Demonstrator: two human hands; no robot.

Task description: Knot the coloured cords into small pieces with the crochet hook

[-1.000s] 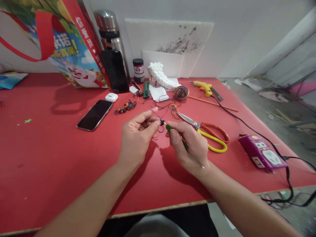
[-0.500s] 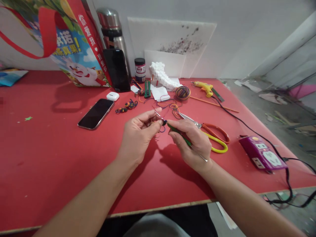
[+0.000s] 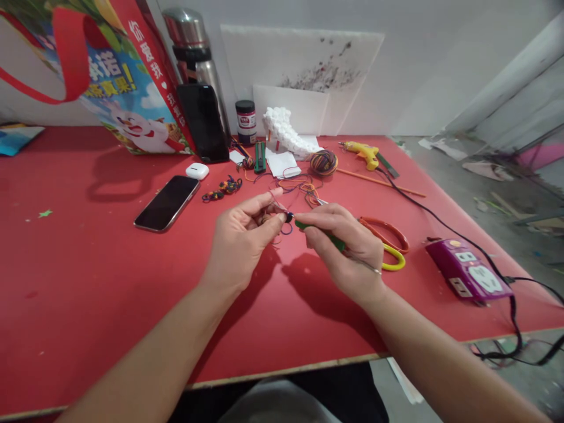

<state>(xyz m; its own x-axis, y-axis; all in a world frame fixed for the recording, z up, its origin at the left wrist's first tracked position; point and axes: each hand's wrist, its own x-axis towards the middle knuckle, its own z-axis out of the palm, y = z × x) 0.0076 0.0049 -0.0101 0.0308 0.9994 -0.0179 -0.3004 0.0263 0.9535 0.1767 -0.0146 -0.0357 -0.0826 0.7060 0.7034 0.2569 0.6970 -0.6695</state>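
Pinched between the thumb and fingers of my left hand [image 3: 238, 241] is a small dark piece of crochet [image 3: 288, 217], with thin yarn running over the fingertips and a blue loop hanging below. My right hand [image 3: 348, 249] grips a crochet hook [image 3: 331, 238] with a green handle; its metal tail sticks out past the palm. The hook's tip reaches the dark piece, but whether it is inside a stitch I cannot tell. Behind the hands, loose strands lead towards a multicoloured yarn ball [image 3: 324, 163]. Scissors [image 3: 390, 241] with orange and yellow handles lie partly hidden behind my right hand.
On the red table [image 3: 110, 305] lie a phone [image 3: 167, 203], an earbud case [image 3: 197, 171], a knotted yarn piece [image 3: 223, 188] and a glue gun [image 3: 363, 154]. A purple power box [image 3: 469, 270] with cables sits right. A gift bag [image 3: 132, 88], flask [image 3: 205, 64] and white beaded model [image 3: 288, 135] stand behind.
My right hand has drawn slightly right, away from the left, with the hook, and covers more of the scissors. My left hand keeps its pinch. The whole view has shifted a little.
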